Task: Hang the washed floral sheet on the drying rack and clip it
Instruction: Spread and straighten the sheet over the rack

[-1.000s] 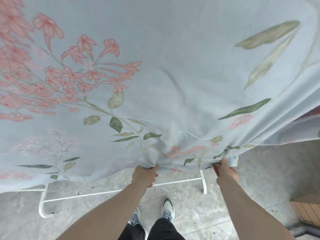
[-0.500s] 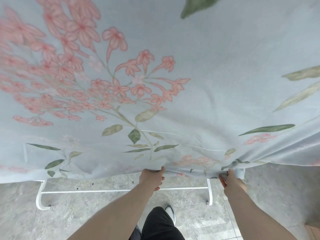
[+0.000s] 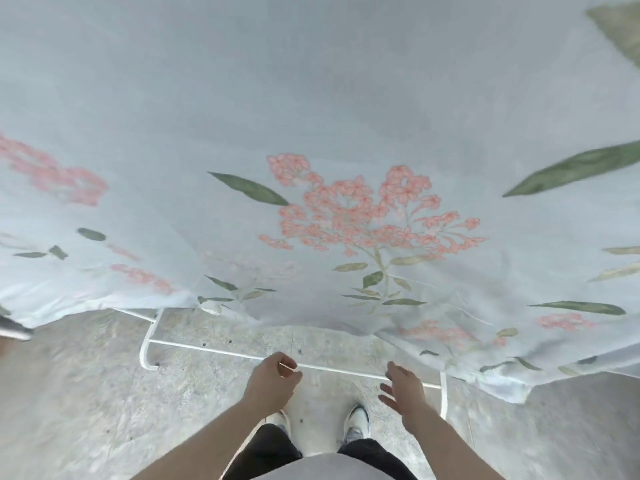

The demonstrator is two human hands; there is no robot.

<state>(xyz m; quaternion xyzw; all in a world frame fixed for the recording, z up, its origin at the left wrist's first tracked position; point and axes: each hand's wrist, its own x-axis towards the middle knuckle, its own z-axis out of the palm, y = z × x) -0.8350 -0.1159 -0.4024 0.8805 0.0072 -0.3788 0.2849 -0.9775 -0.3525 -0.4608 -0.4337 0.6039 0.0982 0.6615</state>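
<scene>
I've let go of the pale-blue floral sheet [image 3: 346, 109]; its hem hangs just beyond my loosely curled left hand [image 3: 273, 382] and spread right hand [image 3: 403, 388], both empty.

The floral sheet [image 3: 346, 133] hung spread across the upper part of the head view, pale blue with pink blossom clusters and green leaves, its lower hem drooping above the stone floor [image 3: 86, 410]. The drying rack [image 3: 221, 353] showed only its white base bar and feet under the hem. Both bare hands were below the hem, holding nothing: the left hand [image 3: 272, 384] loosely curled, the right hand [image 3: 403, 389] with fingers [image 3: 386, 393] relaxed and spread. Two shoes [image 3: 356, 422] stood between the forearms.
</scene>
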